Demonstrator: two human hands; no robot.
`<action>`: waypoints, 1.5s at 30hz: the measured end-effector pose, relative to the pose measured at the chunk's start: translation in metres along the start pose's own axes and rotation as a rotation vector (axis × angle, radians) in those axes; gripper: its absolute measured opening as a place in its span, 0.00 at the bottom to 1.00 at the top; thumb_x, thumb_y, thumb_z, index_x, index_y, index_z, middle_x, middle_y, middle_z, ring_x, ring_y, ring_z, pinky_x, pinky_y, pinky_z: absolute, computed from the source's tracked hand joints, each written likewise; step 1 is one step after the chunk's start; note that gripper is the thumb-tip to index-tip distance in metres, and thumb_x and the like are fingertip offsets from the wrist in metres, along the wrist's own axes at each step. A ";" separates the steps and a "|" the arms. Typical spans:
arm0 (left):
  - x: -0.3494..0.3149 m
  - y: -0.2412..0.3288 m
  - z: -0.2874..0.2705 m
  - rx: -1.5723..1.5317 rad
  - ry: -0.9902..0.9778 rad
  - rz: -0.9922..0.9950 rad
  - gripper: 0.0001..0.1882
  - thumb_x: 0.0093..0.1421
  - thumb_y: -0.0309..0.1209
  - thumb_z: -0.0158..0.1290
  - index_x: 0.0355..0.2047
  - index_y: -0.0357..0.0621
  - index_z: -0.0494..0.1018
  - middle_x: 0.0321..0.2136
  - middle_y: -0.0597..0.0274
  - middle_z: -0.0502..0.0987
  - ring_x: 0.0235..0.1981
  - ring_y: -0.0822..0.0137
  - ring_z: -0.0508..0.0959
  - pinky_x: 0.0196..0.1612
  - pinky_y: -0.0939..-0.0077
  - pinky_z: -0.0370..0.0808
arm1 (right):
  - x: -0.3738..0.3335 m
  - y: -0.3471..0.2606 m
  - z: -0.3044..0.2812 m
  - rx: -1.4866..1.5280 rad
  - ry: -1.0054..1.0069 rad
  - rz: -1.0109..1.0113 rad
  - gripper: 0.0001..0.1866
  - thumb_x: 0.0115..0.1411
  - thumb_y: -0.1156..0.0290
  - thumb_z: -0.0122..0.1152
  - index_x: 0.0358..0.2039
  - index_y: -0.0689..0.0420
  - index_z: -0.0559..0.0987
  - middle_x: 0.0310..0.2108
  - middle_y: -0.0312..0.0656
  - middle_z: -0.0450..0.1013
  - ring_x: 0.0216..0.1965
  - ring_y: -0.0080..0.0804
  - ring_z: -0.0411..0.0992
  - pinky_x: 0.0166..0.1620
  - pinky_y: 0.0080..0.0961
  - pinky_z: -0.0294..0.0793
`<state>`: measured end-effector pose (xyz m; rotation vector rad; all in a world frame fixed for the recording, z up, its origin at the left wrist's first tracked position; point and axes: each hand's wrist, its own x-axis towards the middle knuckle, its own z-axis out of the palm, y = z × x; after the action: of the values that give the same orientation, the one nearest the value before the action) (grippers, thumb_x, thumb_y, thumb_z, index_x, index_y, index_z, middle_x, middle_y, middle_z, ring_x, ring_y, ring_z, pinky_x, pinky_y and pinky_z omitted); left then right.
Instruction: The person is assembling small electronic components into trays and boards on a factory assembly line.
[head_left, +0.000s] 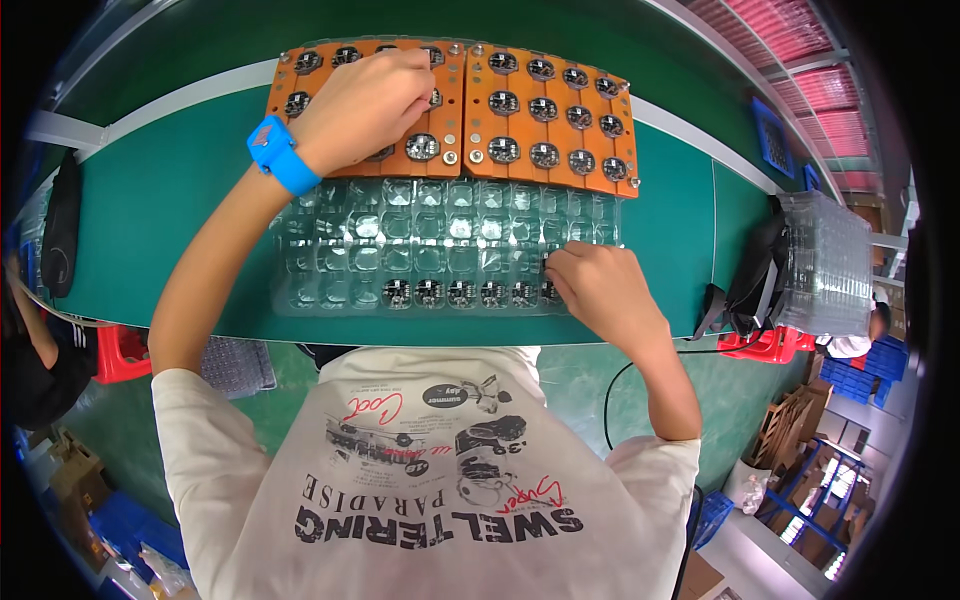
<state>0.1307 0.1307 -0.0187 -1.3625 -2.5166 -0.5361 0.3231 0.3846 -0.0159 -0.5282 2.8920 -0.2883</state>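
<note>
My left hand (385, 98), with a blue band on its wrist, reaches over the left orange fixture plate (453, 120). Its fingers are pinched together among the small round circuit boards, and what they hold is hidden. Uncovered beside it is one such circuit board (422, 147). Over the right part of a clear plastic blister tray (400, 255), my right hand (603, 290) is closed in a pinch. A dark edge shows at its fingertips, too small to name. Just below them a circuit board (549, 291) ends a row of several in the tray's near pockets.
A second orange fixture plate (522, 125) with rows of circuit boards adjoins the left one on the green table (670, 240). At the right end stand a black bag (755, 270) and stacked clear trays (828, 265). Red stools (122, 352) flank me; another person's arm (35, 325) shows far left.
</note>
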 end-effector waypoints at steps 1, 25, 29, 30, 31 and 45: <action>0.001 -0.001 0.000 0.000 -0.009 0.020 0.06 0.58 0.26 0.54 0.27 0.36 0.72 0.32 0.59 0.73 0.34 0.54 0.75 0.37 0.61 0.74 | 0.001 0.001 0.000 0.007 -0.003 -0.025 0.03 0.54 0.73 0.61 0.27 0.58 0.78 0.22 0.42 0.72 0.26 0.45 0.74 0.28 0.38 0.72; -0.003 0.021 0.043 0.316 0.008 -0.020 0.31 0.62 0.39 0.43 0.60 0.27 0.60 0.62 0.38 0.60 0.66 0.45 0.57 0.67 0.48 0.52 | 0.144 0.011 0.012 -0.154 0.565 -0.059 0.33 0.65 0.57 0.42 0.62 0.72 0.58 0.65 0.63 0.54 0.68 0.55 0.51 0.67 0.52 0.47; 0.003 0.029 0.032 0.268 0.104 -0.035 0.31 0.61 0.37 0.43 0.60 0.27 0.60 0.62 0.37 0.60 0.66 0.45 0.57 0.67 0.48 0.52 | 0.135 0.014 0.001 -0.177 0.553 -0.052 0.33 0.65 0.57 0.40 0.62 0.73 0.58 0.66 0.62 0.52 0.69 0.54 0.49 0.68 0.51 0.45; 0.001 0.024 0.037 0.281 0.069 -0.049 0.31 0.61 0.37 0.43 0.60 0.27 0.60 0.62 0.37 0.60 0.66 0.45 0.58 0.67 0.48 0.52 | 0.138 0.014 0.002 -0.182 0.561 -0.053 0.33 0.65 0.57 0.40 0.62 0.73 0.58 0.66 0.62 0.52 0.69 0.54 0.49 0.68 0.51 0.45; 0.000 0.018 0.042 0.294 0.033 -0.064 0.31 0.61 0.36 0.43 0.60 0.26 0.59 0.62 0.36 0.59 0.65 0.45 0.58 0.67 0.48 0.52 | 0.141 0.014 0.008 -0.152 0.540 -0.048 0.33 0.65 0.57 0.40 0.62 0.73 0.59 0.66 0.62 0.52 0.69 0.54 0.49 0.68 0.51 0.45; -0.032 -0.014 0.003 0.281 -0.016 -0.229 0.31 0.63 0.34 0.40 0.63 0.26 0.54 0.65 0.37 0.54 0.68 0.45 0.54 0.69 0.53 0.48 | 0.118 0.065 -0.011 -0.145 0.532 0.114 0.34 0.68 0.56 0.39 0.63 0.73 0.57 0.66 0.63 0.51 0.69 0.53 0.47 0.69 0.47 0.44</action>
<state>0.1363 0.1013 -0.0361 -0.9904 -2.6544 -0.1987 0.1911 0.4029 -0.0372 -0.3457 3.4646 -0.2303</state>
